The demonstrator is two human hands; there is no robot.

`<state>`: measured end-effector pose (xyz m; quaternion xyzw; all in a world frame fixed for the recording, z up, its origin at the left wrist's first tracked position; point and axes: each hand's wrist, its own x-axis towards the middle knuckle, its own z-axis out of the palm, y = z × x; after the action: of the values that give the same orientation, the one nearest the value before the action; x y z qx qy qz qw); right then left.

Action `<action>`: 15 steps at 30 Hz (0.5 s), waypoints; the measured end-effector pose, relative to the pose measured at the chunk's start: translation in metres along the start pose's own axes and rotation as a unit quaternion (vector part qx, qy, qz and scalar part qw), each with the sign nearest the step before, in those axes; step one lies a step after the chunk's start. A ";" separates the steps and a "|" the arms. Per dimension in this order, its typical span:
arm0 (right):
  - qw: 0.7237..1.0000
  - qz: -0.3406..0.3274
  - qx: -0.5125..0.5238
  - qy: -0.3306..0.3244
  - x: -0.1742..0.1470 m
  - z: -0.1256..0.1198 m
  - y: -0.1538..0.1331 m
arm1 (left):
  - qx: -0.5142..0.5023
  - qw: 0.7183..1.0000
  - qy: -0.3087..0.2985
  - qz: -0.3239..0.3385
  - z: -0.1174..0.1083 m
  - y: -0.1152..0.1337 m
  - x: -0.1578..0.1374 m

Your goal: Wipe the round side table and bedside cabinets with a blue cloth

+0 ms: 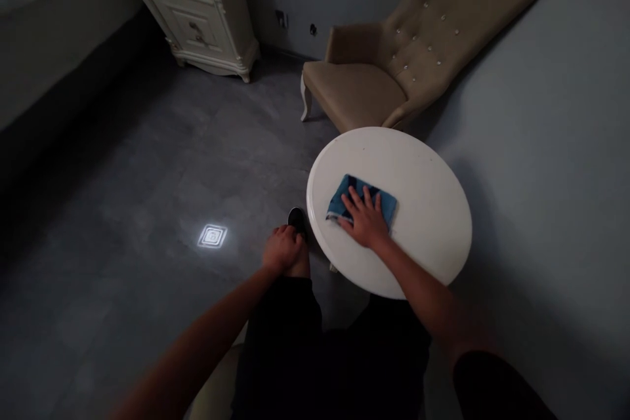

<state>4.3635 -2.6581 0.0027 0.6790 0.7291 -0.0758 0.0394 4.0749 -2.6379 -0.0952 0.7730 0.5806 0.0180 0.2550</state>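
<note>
A folded blue cloth (392, 207) with dark navy patches lies on a round white table (433, 223). My right hand (367, 218) presses down on it from above, palm down and fingers spread; the thumb side reaches the cloth's near-left edge. My left hand (285, 249) rests on my left knee, to the left of the table, its fingers curled in with nothing visible in them. The tabletop hides most of the table's base.
A tan tufted armchair (357, 88) stands just behind the table. At the far left are a white carved nightstand (197, 20) and a bed (59, 33). A bright square light patch (212, 236) shows on the grey floor. A wall (556, 164) runs along the right.
</note>
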 end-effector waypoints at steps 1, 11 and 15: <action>1.000 0.017 0.000 0.004 0.026 -0.006 0.014 | -0.001 1.000 -0.002 -0.001 0.000 -0.002 0.002; 0.987 0.157 -0.004 0.037 0.250 -0.040 0.131 | -0.023 1.000 -0.008 -0.018 0.000 -0.021 0.016; 0.985 0.164 0.002 0.053 0.267 -0.036 0.136 | -0.023 0.999 -0.010 -0.020 -0.001 -0.022 0.017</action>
<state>4.4802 -2.3807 -0.0126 0.7924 0.6089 -0.0335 0.0116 4.0604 -2.6175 -0.1080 0.7553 0.5928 0.0187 0.2788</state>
